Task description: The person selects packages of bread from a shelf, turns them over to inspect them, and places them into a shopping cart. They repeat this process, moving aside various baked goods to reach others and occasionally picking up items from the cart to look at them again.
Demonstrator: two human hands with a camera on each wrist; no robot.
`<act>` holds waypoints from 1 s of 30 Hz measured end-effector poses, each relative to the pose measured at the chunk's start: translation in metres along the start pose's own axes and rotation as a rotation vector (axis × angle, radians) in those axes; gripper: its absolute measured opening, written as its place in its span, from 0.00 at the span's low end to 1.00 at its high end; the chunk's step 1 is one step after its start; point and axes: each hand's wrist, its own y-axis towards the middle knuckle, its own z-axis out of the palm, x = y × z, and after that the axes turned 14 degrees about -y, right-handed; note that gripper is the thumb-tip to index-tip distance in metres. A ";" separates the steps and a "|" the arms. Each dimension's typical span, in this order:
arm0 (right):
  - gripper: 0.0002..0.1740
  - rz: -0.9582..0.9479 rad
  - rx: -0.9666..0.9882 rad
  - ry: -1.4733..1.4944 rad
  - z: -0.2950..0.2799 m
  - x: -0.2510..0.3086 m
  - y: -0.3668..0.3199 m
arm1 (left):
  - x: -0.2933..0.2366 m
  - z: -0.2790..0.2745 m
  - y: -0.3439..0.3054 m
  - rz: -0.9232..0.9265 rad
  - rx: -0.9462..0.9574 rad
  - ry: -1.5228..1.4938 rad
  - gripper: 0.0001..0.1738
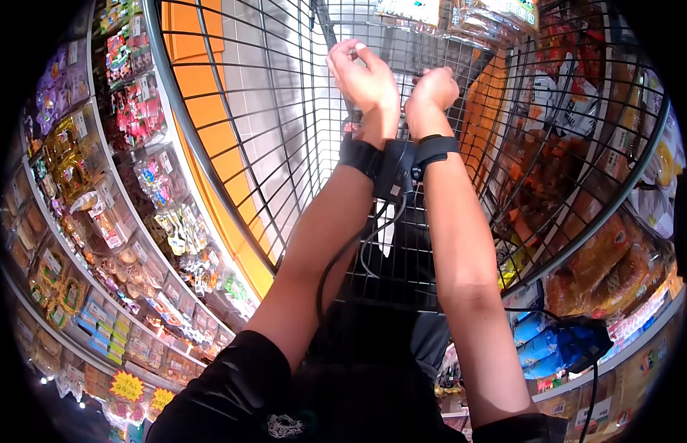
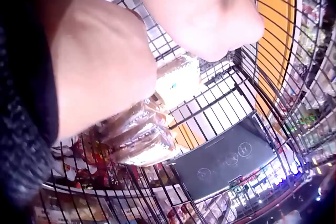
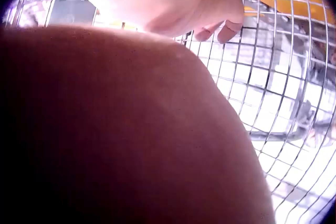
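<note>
Head view: stocked shelves [image 1: 148, 184], both sides of me; one black wire basket [image 1: 214, 155], its mesh around my forearms; wrapped packets [image 1: 491, 18], at the basket's far end, beyond my hands and apart from them. My left hand [image 1: 367, 83]: fingers loosely bent and apart from the thumb, nothing visible in them. My right hand [image 1: 433, 91]: close beside the left, fingers bent, inner side hidden, so I cannot tell whether it holds anything. Wristbands, two, dark. Cable [image 1: 331, 262], thin, looped: likeliest fault, as a wire could catch it if I stretch forward; with wrists this near, they might also knock together.
</note>
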 end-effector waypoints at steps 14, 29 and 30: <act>0.24 -0.273 0.028 -0.149 -0.046 0.011 0.004 | -0.054 -0.028 0.044 0.100 0.118 -0.051 0.09; 0.16 -1.035 -0.153 -0.084 -0.196 0.125 -0.151 | -0.233 -0.069 0.010 0.489 0.560 -0.239 0.07; 0.15 -0.991 -0.167 -0.075 -0.219 0.140 -0.177 | -0.260 -0.070 0.000 0.432 0.643 -0.270 0.07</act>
